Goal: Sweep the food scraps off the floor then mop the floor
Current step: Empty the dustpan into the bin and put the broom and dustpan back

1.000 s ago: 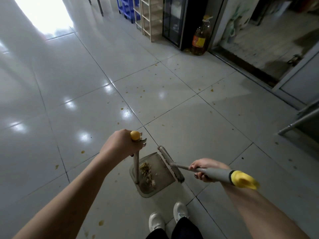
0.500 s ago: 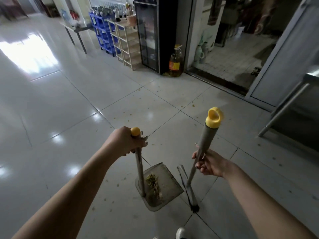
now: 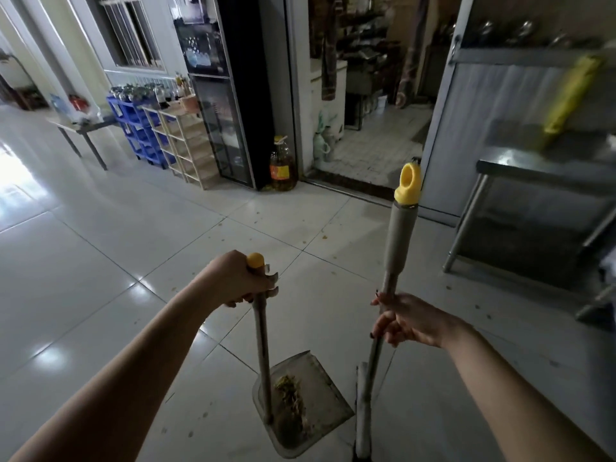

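Left: glossy pale tiled floor lies open, the widest room for walking and swinging

Far edge: blue plastic crates, pale wooden shelf rack, amber oil bottle by the doorway. A stray stick could topple the bottle

Left hand, fingers curled round the yellow-capped metal dustpan handle. Grey dustpan low by the feet, yellow-green food scraps heaped inside. Tip it forward and the heap likely slides off the open lip

Grey broom with yellow loop cap upright just right of the pan, right hand wrapped round mid-shaft

Loose orange specks ahead, not yet swept; feet could smear them

Right: shiny steel desk crowds that side; the broom top may clip its leg
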A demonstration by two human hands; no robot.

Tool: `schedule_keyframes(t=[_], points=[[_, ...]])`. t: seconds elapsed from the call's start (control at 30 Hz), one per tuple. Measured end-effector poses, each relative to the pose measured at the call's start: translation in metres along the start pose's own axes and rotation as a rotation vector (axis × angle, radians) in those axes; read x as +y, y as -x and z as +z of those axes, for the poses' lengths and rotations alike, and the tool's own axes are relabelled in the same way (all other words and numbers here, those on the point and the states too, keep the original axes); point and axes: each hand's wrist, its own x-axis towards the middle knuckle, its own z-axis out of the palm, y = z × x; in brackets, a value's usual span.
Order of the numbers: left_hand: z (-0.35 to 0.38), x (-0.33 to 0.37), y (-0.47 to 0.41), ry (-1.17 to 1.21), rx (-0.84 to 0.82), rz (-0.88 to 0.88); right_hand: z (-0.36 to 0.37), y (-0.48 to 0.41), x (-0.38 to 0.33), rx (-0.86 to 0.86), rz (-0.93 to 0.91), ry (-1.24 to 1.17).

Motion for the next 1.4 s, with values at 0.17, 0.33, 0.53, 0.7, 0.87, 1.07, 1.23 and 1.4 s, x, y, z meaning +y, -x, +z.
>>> schedule_keyframes(t=[0.17,0.33,0.53,0.7,0.87,1.07,1.23,1.4], points=[[0.012,0.042,-0.001,-0.039,-0.054,0.125,-0.002,0.036,-0.017,0.218,0.029,0.235],[0.006,0.057,-0.001,-0.034,-0.13,0.291,0.015,0.058,-0.022,0.391,0.041,0.405],[-0.012,0.063,0.008,-0.044,-0.315,0.598,0.061,0.094,-0.013,0.771,0.086,0.481],[-0.021,0.068,0.031,-0.142,-0.473,0.857,0.113,0.149,-0.011,1.05,0.132,0.443],[-0.021,0.082,0.072,-0.231,-0.544,1.078,0.172,0.217,0.0,1.327,0.16,0.401],[-0.006,0.084,0.138,-0.321,-0.641,1.262,0.25,0.292,0.026,1.53,0.257,0.324],[0.015,0.066,0.201,-0.3,-0.745,1.403,0.328,0.342,0.059,1.658,0.321,0.28],[0.032,0.036,0.281,-0.353,-0.807,1.558,0.416,0.403,0.104,1.746,0.432,0.172]])
